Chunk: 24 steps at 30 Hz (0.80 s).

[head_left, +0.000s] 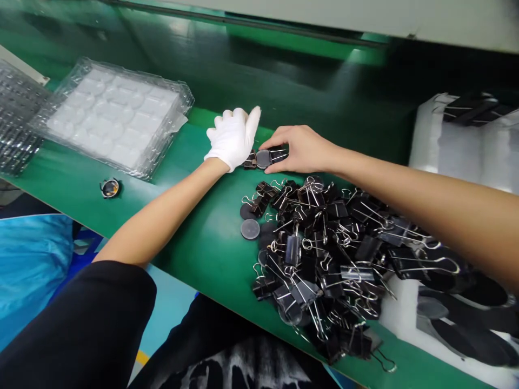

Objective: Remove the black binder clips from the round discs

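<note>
On the green surface (203, 243), your gloved left hand (232, 136) hides its grip, so I can't tell; your right hand (304, 147) pinches the round piece (263, 159) between them. Probably light, stiff, slippery: hold its rim.

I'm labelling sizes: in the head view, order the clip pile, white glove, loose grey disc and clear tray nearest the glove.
Largest to smallest:
Clip pile
Clear tray
White glove
Grey disc

Workshop: green bench (203, 246), binder clips (292, 250)
</note>
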### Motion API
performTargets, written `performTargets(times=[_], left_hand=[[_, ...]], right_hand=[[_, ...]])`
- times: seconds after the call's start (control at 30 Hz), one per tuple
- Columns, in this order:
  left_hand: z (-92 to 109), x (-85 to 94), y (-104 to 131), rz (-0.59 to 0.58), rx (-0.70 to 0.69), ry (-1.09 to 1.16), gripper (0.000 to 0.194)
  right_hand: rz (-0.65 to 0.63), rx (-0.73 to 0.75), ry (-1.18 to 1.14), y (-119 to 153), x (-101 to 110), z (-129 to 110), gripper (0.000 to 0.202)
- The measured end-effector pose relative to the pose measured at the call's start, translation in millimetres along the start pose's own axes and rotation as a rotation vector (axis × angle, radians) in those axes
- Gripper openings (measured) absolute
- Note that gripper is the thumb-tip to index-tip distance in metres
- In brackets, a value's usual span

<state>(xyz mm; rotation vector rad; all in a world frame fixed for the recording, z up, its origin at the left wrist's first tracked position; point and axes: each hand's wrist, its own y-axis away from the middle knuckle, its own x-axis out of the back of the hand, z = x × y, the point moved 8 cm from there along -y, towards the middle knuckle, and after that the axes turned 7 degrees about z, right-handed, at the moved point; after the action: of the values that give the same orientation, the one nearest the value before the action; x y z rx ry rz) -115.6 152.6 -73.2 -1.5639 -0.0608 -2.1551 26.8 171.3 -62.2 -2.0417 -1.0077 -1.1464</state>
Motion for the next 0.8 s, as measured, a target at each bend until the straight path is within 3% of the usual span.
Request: performTargets(times=[0.3, 0.47, 0.8], left_hand=[[1.2, 3.6, 4.5, 0.006, -0.021, -0.019, 0.055], [0.9, 0.6, 7.7, -0.053, -0.046, -0.04, 0.058], [-5.5, -6.0, 4.1, -0.06, 0.007, 0.134, 0.051]], right_hand=[[0.032, 0.041, -0.044, 4.7, -0.6, -1.9, 0.044], [0.048, 0.035, -0.056, 6.6, -2.1, -3.2, 0.045], [-0.024, -0.059, -0.055, 2.6, -5.9, -7.1, 0.046]])
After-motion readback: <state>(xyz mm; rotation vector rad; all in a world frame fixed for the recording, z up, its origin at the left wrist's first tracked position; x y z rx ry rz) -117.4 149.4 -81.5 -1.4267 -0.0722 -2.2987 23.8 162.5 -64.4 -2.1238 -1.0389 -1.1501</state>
